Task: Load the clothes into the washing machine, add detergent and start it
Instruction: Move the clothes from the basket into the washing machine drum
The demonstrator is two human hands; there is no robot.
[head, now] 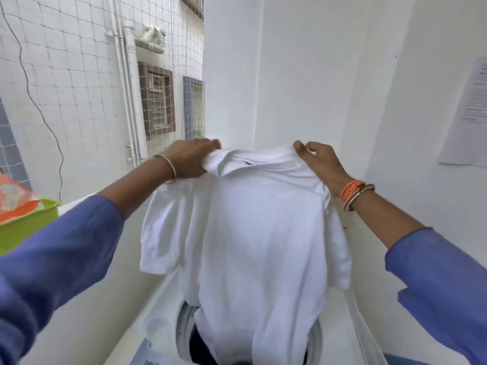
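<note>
A white collared shirt hangs spread out in front of me, over the open drum of a top-loading washing machine. My left hand grips the shirt's left shoulder by the collar. At the right shoulder, my right hand pinches the cloth between thumb and fingers. The shirt's lower hem drops into the round drum opening, where something dark shows beneath it. Most of the drum is hidden behind the shirt. No detergent container is identifiable.
A green plastic tub with an orange-and-white packet in it stands on the ledge at the left. White walls close in on the right, with a printed paper sheet stuck there. Netting covers the opening at the left.
</note>
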